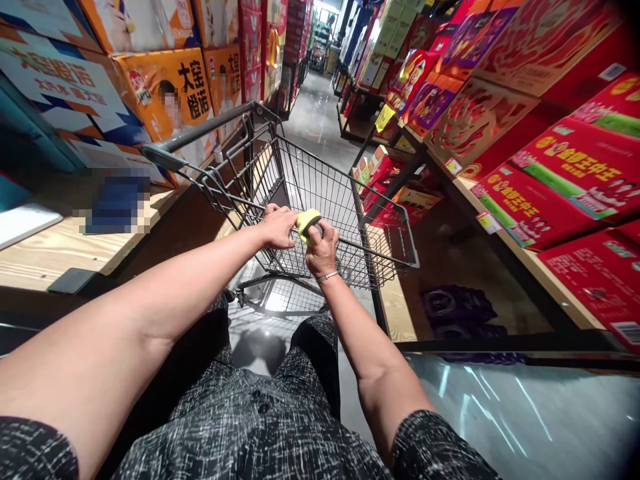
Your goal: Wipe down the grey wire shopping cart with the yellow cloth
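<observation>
A wire shopping cart (320, 170) stands in front of me, turned at an angle, with bare mesh showing inside. My left hand (279, 227) is on its near top rail, with the fingers curled over the bar. Just beside it, my right hand (323, 250) grips a bunched yellow-and-grey cloth (307, 227) over the same rail. The cloth's yellow side faces my left hand and its dark grey part lies under my right fingers. My two hands are close together, and the rail beneath them is partly hidden.
Orange drink cartons (160, 87) are stacked on a wooden shelf at left, with a blurred dark blue item (117, 203) near its edge. Red gift boxes (565, 173) fill the right shelf. A shiny aisle floor (317, 100) runs ahead between the shelves.
</observation>
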{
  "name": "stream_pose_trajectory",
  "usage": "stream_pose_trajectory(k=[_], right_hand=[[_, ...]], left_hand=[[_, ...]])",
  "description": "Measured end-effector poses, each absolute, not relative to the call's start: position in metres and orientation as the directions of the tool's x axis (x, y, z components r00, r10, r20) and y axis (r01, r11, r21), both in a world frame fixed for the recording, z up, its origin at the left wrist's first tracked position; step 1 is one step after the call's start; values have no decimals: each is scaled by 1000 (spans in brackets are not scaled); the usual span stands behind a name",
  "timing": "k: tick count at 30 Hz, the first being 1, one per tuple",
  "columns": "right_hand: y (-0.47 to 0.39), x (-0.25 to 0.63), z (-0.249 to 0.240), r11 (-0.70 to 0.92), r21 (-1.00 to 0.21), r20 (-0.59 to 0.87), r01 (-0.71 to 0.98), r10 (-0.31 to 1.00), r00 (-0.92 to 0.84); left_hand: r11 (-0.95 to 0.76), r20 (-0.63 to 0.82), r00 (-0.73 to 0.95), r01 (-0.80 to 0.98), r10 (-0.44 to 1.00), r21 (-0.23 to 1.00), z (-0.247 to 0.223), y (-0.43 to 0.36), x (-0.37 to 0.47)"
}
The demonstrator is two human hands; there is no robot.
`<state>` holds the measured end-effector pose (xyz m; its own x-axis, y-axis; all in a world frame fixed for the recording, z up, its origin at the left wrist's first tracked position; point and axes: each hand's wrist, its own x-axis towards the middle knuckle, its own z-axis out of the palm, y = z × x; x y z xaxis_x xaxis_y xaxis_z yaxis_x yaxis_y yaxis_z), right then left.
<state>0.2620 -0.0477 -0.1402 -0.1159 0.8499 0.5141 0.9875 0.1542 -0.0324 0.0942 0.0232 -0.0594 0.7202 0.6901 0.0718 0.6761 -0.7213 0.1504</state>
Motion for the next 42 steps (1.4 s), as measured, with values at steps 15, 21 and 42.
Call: stream_pose_trajectory(k=[15,21,42], right_hand=[[-160,433,-236,-140,29,325,990,938,124],[-171,508,-167,-409,-270,657,872,583,477],[-106,475,-93,-304,107,74,947,952,297]], left_hand=[[-706,120,698,679,706,202,-65,28,99],[-688,148,674,692,724,217,-65,34,101],[-713,172,693,692,700,113,-71,53,111]])
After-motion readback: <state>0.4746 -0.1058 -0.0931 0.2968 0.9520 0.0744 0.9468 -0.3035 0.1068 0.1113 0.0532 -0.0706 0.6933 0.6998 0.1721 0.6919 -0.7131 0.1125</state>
